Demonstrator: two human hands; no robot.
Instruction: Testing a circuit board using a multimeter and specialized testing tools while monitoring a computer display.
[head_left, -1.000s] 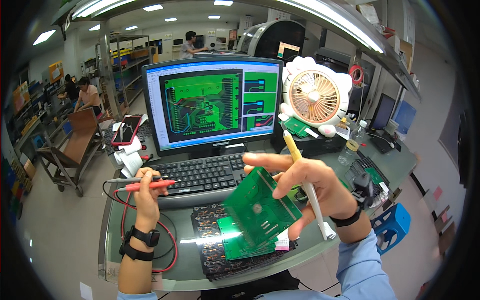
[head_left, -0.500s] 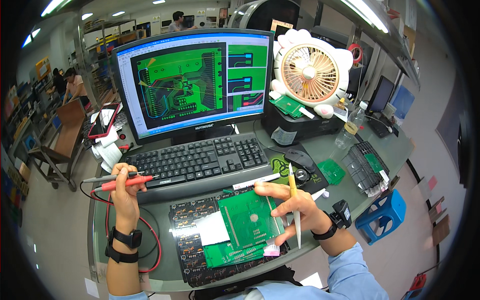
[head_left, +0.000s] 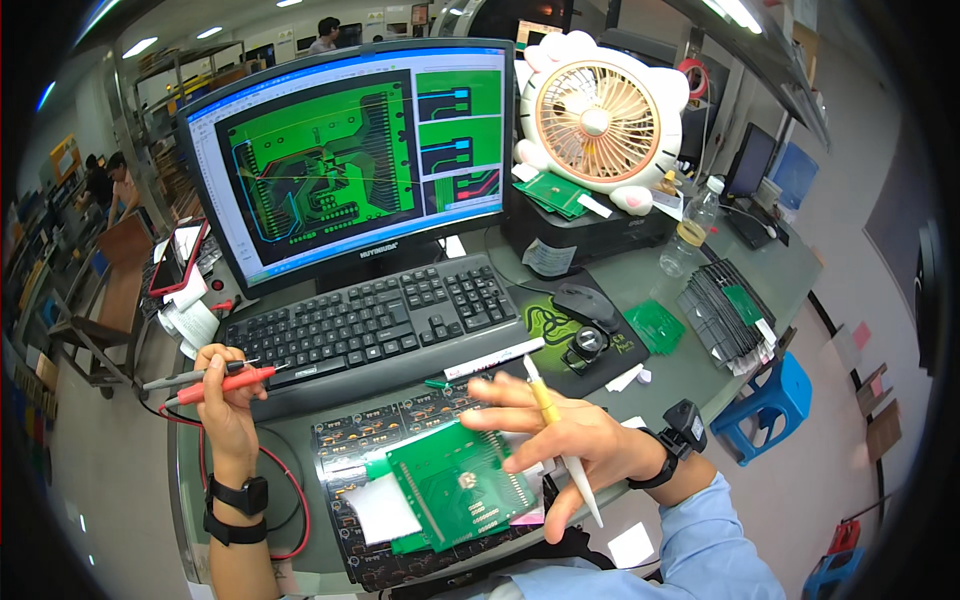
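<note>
My left hand (head_left: 230, 415) is closed around two test probes, a red probe (head_left: 245, 380) and a grey probe (head_left: 182, 379), tips toward the keyboard. Between the fingers of my right hand (head_left: 590, 440) sits a slim yellow-and-white pen-like tool (head_left: 546, 402), its white point facing down. The other right fingers are spread at the right edge of a green circuit board (head_left: 435, 478); whether they touch it I cannot tell. Under that board lie more green boards and a white paper piece (head_left: 385, 511), on a black panel of printed circuits (head_left: 348, 436).
Behind my hands stand a keyboard (head_left: 365, 325) and a monitor (head_left: 325, 160) with a circuit layout. To the right are a mouse (head_left: 588, 306), loose green boards (head_left: 655, 327), a black slotted rack (head_left: 720, 315), a bottle (head_left: 690, 235) and a white fan (head_left: 600, 115). A marker (head_left: 493, 358) lies before the keyboard.
My right fingers have spread and loosened from the green board's edge, still holding the pen-like tool. The board sits slightly turned. The left hand keeps both probes; the whole view has shifted.
</note>
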